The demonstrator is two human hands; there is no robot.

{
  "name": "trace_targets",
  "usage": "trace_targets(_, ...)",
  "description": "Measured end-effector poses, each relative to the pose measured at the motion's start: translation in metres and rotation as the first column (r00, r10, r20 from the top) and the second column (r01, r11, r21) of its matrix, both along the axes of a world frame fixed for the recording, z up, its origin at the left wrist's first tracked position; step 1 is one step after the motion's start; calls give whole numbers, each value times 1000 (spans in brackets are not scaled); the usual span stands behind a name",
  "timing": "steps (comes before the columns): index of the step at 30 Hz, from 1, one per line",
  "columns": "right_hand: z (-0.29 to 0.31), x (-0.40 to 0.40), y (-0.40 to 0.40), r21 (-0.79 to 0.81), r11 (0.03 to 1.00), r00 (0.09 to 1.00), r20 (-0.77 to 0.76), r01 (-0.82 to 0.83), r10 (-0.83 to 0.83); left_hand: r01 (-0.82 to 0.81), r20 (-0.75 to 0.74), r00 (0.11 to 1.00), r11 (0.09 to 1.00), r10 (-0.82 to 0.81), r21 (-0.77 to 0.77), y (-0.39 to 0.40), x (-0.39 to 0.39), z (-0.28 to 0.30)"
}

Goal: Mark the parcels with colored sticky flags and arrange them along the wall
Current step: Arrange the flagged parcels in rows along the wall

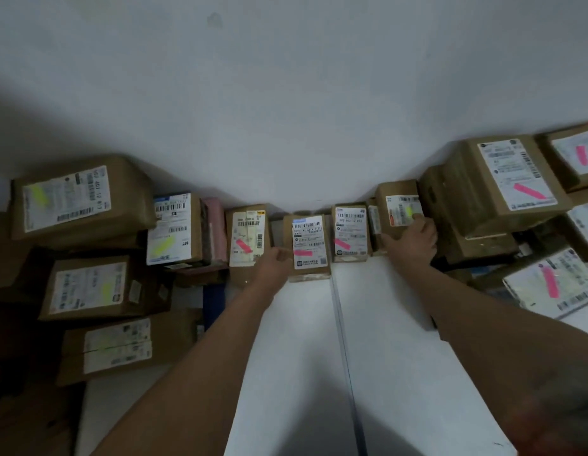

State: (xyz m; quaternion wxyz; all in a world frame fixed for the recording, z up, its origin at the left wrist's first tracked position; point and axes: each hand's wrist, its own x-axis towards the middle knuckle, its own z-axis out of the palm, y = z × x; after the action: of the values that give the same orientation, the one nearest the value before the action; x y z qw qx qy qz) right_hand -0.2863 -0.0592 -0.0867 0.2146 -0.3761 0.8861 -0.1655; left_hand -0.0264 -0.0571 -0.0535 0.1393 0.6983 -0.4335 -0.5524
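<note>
Both arms reach forward over the pale floor (302, 357) toward the row of parcels at the foot of the wall (286, 110). The left hand (275, 262) is loosely curled at the near left corner of a small pink-flagged parcel (308, 246); whether it grips the box I cannot tell. The right hand (414, 238) lies on a small parcel (398, 209), fingers extended, a fingertip pressing its yellow flag (409, 211). So the marking step seems in hand: rub this flag down, then square both boxes against the wall. Between them stands another pink-flagged parcel (350, 233). A taller stack (490, 192) crowds the right hand, and yellow-flagged boxes (78, 199) pile up at the left.
</note>
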Motion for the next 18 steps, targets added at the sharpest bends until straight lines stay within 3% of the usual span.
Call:
trace_targets(5, -14, -6, -4, 18, 996, 995, 46, 85, -85, 14, -32, 999, 1000, -14, 25, -6, -15, 0)
trace_targets(12, -14, -9, -5, -20, 997, 997, 37, 74, -74, -4, -31, 1000, 1000, 5, 26, 0, -22, 1)
trace_targets(16, -4, 8, 12, -130, 992, 999, 46, -1, 7, -27, -86, 996, 999, 31, 48, 6, -28, 8)
trace_targets(18, 3, 25, 29, -205, 979, 991, 130, 3, 25, -56, -126, 990, 997, 63, 61, 10, -29, 9)
